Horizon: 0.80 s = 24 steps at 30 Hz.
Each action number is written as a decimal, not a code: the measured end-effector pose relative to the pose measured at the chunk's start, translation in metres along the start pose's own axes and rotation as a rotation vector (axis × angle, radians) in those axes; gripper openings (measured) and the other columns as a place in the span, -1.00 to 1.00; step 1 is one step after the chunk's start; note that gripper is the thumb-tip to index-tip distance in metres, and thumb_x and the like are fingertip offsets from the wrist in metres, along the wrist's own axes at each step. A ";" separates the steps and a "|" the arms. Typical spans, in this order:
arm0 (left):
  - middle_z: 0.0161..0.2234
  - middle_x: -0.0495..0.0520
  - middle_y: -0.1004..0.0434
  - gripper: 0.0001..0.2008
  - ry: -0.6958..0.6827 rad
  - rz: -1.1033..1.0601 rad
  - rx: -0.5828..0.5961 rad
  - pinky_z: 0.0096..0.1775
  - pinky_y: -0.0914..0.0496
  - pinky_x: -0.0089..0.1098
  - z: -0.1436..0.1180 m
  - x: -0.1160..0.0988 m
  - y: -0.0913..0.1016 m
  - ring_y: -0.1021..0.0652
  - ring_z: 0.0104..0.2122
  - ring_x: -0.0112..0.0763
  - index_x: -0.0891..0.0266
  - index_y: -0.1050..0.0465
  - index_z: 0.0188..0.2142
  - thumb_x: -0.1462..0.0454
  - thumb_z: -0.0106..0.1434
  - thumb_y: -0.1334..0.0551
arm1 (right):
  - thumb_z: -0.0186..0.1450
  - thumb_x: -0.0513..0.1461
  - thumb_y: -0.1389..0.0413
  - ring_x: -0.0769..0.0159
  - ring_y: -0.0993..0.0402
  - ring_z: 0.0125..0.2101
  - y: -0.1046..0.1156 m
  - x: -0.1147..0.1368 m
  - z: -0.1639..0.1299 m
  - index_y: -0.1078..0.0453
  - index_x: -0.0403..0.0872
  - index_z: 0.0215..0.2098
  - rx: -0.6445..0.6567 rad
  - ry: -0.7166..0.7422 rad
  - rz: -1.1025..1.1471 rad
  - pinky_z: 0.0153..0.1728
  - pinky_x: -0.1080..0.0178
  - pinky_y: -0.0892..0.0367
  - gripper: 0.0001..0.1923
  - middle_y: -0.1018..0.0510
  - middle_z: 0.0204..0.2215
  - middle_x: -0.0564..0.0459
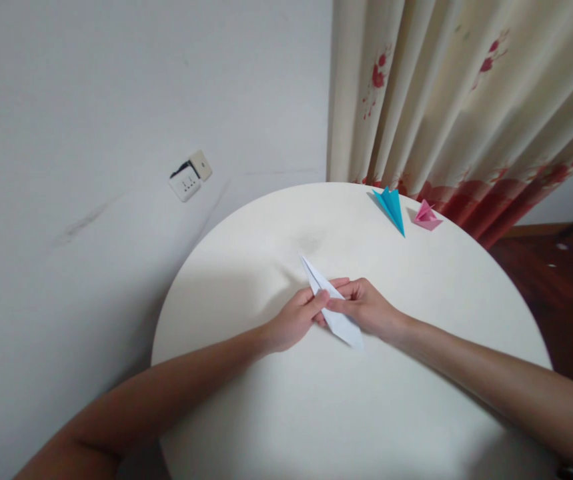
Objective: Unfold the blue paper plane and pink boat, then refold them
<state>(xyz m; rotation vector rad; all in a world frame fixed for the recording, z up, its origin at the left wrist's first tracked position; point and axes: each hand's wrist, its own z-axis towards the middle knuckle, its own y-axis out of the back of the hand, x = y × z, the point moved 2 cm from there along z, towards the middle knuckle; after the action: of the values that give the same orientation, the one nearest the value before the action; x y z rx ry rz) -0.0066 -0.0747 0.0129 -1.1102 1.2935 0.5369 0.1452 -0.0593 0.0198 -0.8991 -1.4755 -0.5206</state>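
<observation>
A folded sheet of white paper, long and narrow with a pointed far end, is held between both hands above the table. My left hand grips its left side, thumb on top and fingers underneath. From the right, my right hand pinches it too, its thumb close to the left thumb near the middle fold. The paper's tip points away from me and to the left, while its wider end slants toward me. Some fingers are hidden beneath the paper.
On the round white table, a blue paper plane and a pink folded paper boat lie at the far right edge. Behind stands a flowered curtain. A wall socket is at the left.
</observation>
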 end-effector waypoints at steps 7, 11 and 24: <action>-0.14 0.29 -0.60 -0.28 0.024 0.020 -0.029 -0.32 -0.28 -0.42 0.001 0.006 0.000 -0.50 -0.33 -0.32 0.33 -0.36 0.23 -0.10 0.25 -0.27 | 0.20 0.02 -0.29 0.39 -0.39 -0.53 -0.001 -0.006 0.001 -0.64 -0.20 -0.32 -0.016 0.049 -0.046 -0.49 0.34 -0.20 -0.59 -0.63 -0.45 -0.04; -0.18 0.26 -0.60 -0.24 0.050 0.033 -0.049 -0.38 -0.23 -0.45 0.001 0.007 0.000 -0.47 -0.39 -0.38 0.34 -0.33 0.25 -0.13 0.24 -0.25 | 0.20 0.03 -0.28 0.38 -0.40 -0.54 -0.004 -0.005 0.001 -0.64 -0.19 -0.33 -0.010 0.034 -0.032 -0.49 0.33 -0.20 -0.59 -0.63 -0.47 -0.03; -0.15 0.27 -0.59 -0.17 0.075 -0.030 -0.025 -0.38 -0.24 -0.43 0.003 0.006 -0.001 -0.49 -0.37 -0.34 0.33 -0.31 0.26 -0.19 0.20 -0.25 | 0.16 0.03 -0.31 0.24 -0.53 -0.42 -0.006 -0.002 -0.002 -0.63 -0.18 -0.34 -0.017 0.024 0.018 -0.34 0.25 -0.36 -0.59 -0.64 -0.45 -0.06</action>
<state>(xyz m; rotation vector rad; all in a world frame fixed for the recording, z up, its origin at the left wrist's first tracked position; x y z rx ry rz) -0.0030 -0.0736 0.0071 -1.1785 1.3361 0.4942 0.1416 -0.0644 0.0195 -0.9159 -1.4418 -0.5296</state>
